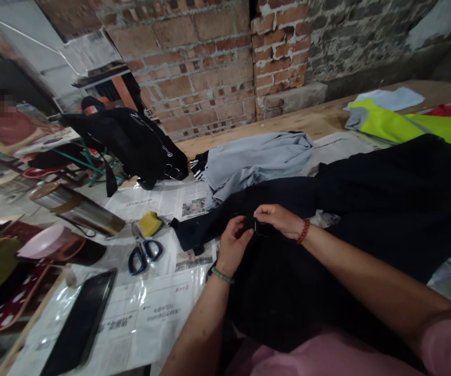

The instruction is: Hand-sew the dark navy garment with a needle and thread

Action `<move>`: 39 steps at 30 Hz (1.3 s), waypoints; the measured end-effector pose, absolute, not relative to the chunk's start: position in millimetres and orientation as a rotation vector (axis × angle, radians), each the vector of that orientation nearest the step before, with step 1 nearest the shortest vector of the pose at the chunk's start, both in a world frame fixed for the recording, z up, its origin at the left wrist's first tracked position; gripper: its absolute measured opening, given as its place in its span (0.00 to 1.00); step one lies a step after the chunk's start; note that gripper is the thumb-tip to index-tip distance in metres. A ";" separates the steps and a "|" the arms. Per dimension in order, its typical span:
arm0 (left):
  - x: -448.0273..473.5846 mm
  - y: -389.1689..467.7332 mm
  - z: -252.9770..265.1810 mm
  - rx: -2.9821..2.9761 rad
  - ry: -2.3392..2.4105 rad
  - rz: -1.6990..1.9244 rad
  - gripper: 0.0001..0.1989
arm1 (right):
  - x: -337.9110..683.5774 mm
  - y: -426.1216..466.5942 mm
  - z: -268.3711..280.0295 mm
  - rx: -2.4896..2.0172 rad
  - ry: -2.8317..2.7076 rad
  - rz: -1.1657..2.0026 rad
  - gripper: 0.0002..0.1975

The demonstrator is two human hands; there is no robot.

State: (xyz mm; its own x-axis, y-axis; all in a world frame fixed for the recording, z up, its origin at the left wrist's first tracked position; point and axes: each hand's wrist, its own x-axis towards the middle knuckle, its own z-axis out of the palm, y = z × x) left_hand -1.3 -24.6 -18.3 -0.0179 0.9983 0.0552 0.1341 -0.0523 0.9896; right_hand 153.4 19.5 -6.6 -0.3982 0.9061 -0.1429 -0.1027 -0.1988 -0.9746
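A dark navy garment [382, 193] spreads over the newspaper-covered table, with part of its black cloth in front of my body. My left hand [233, 248], with a green bead bracelet on the wrist, is closed on a fold of this dark cloth, thumb against fingers. Just to its right, my right hand [282, 222], wearing a red bead bracelet, makes a pinch with thumb and forefinger. What the pinch holds is too small to make out. A tiny pale glint shows on the cloth between the two hands.
Left of my hands lie blue-handled scissors [143, 253], a yellow sponge [150, 223] and a phone [79, 324]. A steel flask [79, 209], a pink-lidded cup [59, 244] and a black bag [131, 141] stand beyond. Grey clothing [259, 156] and neon-yellow clothing [386, 122] lie behind. Another person sits far left.
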 end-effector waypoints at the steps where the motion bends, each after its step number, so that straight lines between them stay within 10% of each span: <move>1: -1.3 -24.4 -18.9 1.284 1.284 1.162 0.18 | 152.5 19.1 -7.1 -1.009 -1.276 1.694 0.09; 25: 0.1 -24.1 -14.7 1.023 1.042 1.072 0.16 | 156.2 30.3 -11.3 -0.808 -0.905 1.661 0.11; 39: -1.2 -22.6 -9.9 1.053 1.032 1.035 0.11 | 167.0 57.9 18.9 -0.771 -0.595 2.157 0.06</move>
State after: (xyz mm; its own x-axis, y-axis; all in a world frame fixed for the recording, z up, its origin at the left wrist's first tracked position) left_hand -1.2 -22.6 -9.9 0.1913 0.9707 -0.1454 -0.1478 0.1749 0.9734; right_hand 167.0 57.9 18.9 -0.5322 0.7784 -0.3329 -0.4977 -0.6058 -0.6208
